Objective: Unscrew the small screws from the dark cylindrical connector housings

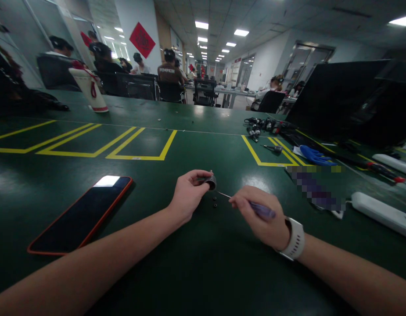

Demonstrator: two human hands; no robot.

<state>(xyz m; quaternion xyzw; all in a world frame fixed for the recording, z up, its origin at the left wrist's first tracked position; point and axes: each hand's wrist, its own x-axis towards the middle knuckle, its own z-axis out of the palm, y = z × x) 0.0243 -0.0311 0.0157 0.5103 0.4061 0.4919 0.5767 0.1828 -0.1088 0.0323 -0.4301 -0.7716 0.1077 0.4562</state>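
Left hand point(188, 195) mid-table, thumb and fingers pinching a small gray hollow part point(213, 181), its round opening exposed; cannot tell if it touches the tabletop point(203, 267). Right hand point(260, 215) grasps a thin-shafted screwdriver point(264, 210) by its purple handle, fingers curled round, tip pointing left, just beside the part's rim; contact uncertain. Two small dark pieces point(215, 205) lie below the part, between the hands. Green surface stretches ahead of the part to the table's far edge, and toward the wearer between both forearms. Left side bounded by an orange-edged phone point(80, 215), its lower end near the left forearm. Right side tighter: white power strip point(382, 215) beyond the watch point(295, 239), blue glove point(316, 156) farther off. Yellow tape outlines point(133, 158) sit beyond the hands, well apart from the part.
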